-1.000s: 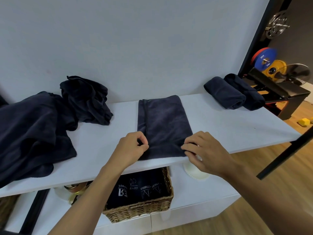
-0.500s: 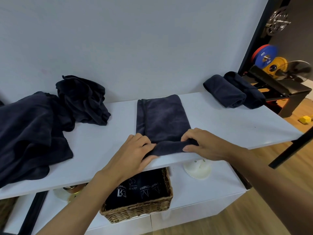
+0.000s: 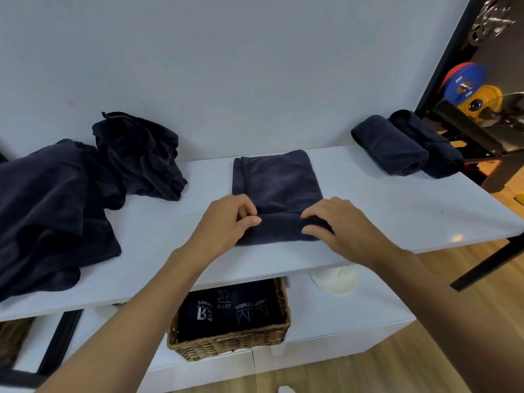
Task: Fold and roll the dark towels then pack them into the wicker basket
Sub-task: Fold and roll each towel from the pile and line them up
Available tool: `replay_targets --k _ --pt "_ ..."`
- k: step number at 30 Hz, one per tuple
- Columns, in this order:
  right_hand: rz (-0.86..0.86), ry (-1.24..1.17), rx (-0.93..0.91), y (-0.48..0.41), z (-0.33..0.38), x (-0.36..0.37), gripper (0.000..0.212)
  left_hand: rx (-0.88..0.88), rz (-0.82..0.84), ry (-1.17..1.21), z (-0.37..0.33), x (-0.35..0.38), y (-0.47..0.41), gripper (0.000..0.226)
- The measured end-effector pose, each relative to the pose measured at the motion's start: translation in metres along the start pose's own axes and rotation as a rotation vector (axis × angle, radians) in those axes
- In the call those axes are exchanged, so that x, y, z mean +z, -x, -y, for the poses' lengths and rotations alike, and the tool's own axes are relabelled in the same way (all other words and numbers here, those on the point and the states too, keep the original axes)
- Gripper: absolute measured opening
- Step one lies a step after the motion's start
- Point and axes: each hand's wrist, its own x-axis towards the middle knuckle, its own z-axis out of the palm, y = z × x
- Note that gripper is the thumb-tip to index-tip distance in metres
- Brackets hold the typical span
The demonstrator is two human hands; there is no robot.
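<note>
Folded towel (image 3: 276, 180) lies mid-shelf, its long side running toward the wall. We see its near end rolled thicker now, and further in from the front edge of the shelf (image 3: 397, 211) than half a second back. Both hands moved in with it. We note the left hand (image 3: 224, 222) and right hand (image 3: 340, 222) sit apart at the roll's two ends, fingers curled over it. Flat cloth ahead reaches nearly to the wall, with bare shelf on either side. Loose towels (image 3: 51, 199) are heaped near on the left. Two rolled towels (image 3: 391, 148) lie well apart on the right. Below the shelf, the wicker basket (image 3: 226, 344) holds dark printed cloth.
</note>
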Motion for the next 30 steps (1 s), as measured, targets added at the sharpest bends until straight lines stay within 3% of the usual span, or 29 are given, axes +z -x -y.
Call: replay_targets --k 1,3,6,10,13,16,18,20,23,26,28,30 --pt "0.018 -0.105 0.062 -0.004 -0.001 -0.002 0.016 0.142 -0.100 -0.112 0.001 0.001 0.003 0.011" --pt "0.071 -0.280 0.176 -0.015 -0.004 -0.004 0.007 0.427 -0.151 -0.372 0.007 0.004 0.008 0.028" --pt "0.085 -0.272 0.192 -0.031 -0.006 -0.008 0.003 0.540 -0.069 -0.545 0.019 0.009 0.011 0.043" --pt "-0.043 0.045 -0.079 -0.027 -0.002 -0.008 0.015 0.392 -0.040 -0.366 0.012 0.004 0.004 0.022" --pt "0.020 0.168 -0.150 -0.013 -0.008 0.004 0.041 0.161 0.080 -0.082 0.005 -0.007 -0.002 0.019" --pt "0.097 -0.068 -0.036 -0.014 -0.006 -0.004 0.032 0.055 0.288 0.028 0.007 -0.021 -0.009 0.007" --pt "0.182 -0.333 0.078 -0.023 -0.005 -0.011 0.021 -0.009 0.416 0.119 0.008 -0.030 -0.014 0.012" --pt "0.192 -0.467 0.155 -0.033 -0.008 -0.013 0.012 -0.062 0.428 0.173 0.007 -0.032 -0.018 0.026" --pt "0.120 -0.471 0.183 -0.043 -0.010 -0.008 0.005 -0.060 0.349 -0.008 0.007 -0.030 -0.023 0.029" --pt "-0.093 -0.189 0.025 -0.045 -0.005 0.000 0.005 -0.037 0.120 -0.084 0.014 -0.022 -0.021 0.016" --pt "-0.170 -0.002 -0.130 -0.038 -0.005 0.008 0.019 0.136 -0.157 -0.232 0.016 -0.014 -0.011 0.008" --pt "-0.106 0.021 -0.162 -0.030 -0.011 0.012 0.037 0.348 -0.302 -0.430 0.019 0.000 0.003 0.016"
